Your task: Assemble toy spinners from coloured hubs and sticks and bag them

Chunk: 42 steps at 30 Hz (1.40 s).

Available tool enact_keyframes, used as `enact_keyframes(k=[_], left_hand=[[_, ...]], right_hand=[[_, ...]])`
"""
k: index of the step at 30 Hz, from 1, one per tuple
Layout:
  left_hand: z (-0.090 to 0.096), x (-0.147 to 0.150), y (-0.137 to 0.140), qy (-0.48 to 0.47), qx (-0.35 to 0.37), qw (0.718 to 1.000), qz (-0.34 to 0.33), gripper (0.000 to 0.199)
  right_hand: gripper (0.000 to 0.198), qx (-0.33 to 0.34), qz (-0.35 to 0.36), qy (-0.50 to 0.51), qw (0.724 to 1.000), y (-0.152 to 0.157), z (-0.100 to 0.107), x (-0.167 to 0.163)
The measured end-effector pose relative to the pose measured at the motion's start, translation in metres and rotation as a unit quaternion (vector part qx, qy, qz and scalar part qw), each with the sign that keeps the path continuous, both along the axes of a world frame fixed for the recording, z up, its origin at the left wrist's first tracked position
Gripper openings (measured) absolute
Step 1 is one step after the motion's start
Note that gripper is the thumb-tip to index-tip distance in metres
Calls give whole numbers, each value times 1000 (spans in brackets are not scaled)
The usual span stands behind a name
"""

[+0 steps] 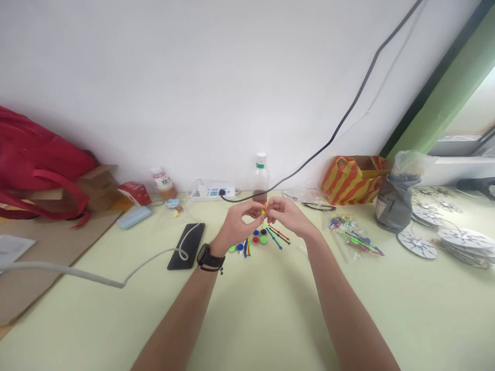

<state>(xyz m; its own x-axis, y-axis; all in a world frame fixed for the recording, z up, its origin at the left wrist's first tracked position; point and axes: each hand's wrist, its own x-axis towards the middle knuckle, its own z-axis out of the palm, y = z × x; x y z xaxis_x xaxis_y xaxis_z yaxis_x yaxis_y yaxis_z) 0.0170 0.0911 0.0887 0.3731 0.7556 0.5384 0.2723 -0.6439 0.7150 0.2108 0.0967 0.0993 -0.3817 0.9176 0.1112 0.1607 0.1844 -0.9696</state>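
Note:
My left hand (242, 222) and my right hand (286, 214) meet above the table, both closed in a pinch on a small yellow plastic arrow (263, 212). Its thin shaft stands nearly upright between the fingertips, which hide part of it. Just below lie small round pieces, among them a red disc (256, 240), a green disc (263, 240) and a black disc (263, 232). To their right are a blue arrow (274, 238) and a red arrow (279, 232). More coloured arrows (247, 248) lie beneath my left hand, beside a blue disc (240, 248).
Behind my hands stand a bottle (261, 178) and a power strip (214, 189). A black phone (186, 246) lies left, crossed by a pale cable (154, 256). Right are bags of plastic parts (358, 238), a striped bag (351, 180), a grey bag (393, 203) and stacked white discs (466, 245).

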Motion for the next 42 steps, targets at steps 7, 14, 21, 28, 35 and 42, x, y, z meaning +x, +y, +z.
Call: enact_keyframes(k=[7,14,21,28,35,42], left_hand=[[-1,-4,-3,37,-51,998,-30,3],[-22,-10,6,231,-145,956,-106,19],[-40,-5,6,332,-177,920,-114,8],[-37,-9,11,336,-132,928,-89,10],[-35,-12,11,319,-59,945,-41,26],[-42,-16,13,311,-62,948,-12,28]], right_hand=[[12,30,-28,-87,995,4,-15,-2],[33,5,-45,-367,929,18,-40,23],[20,-31,-19,-412,911,19,-52,22],[24,-30,-58,-450,890,23,-62,25],[34,-23,-35,-457,889,23,-66,14],[35,-41,-8,-461,886,22,-67,7]])
